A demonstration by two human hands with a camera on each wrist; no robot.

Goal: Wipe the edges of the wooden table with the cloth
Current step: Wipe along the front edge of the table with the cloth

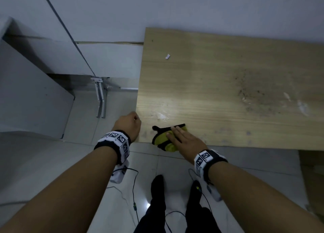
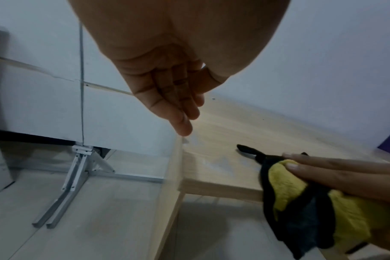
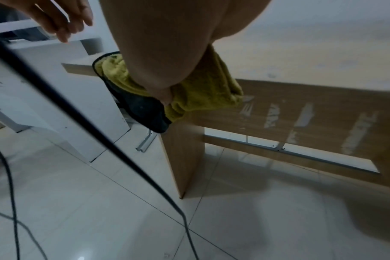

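The wooden table [image 1: 219, 85] fills the right of the head view, with its front left corner near my hands. A yellow and black cloth [image 1: 162, 138] lies folded over the table's front edge near that corner, part of it hanging down the front [image 3: 203, 91]. My right hand [image 1: 180, 136] lies flat on the cloth with straight fingers [image 2: 318, 167], and its thumb [image 3: 165, 95] points down over the hanging part. My left hand [image 1: 130, 124] hovers by the table's left corner, holding nothing, its relaxed fingers [image 2: 178, 119] pointing down at the corner edge.
A white paper scrap [image 1: 167, 56] and a dark gritty stain [image 1: 249, 92] mark the tabletop. White cabinet panels [image 1: 31, 95] and a metal bracket leg [image 1: 100, 99] stand to the left. Cables [image 1: 134, 189] trail across the tiled floor by my legs [image 1: 157, 197]. The wall backs the table.
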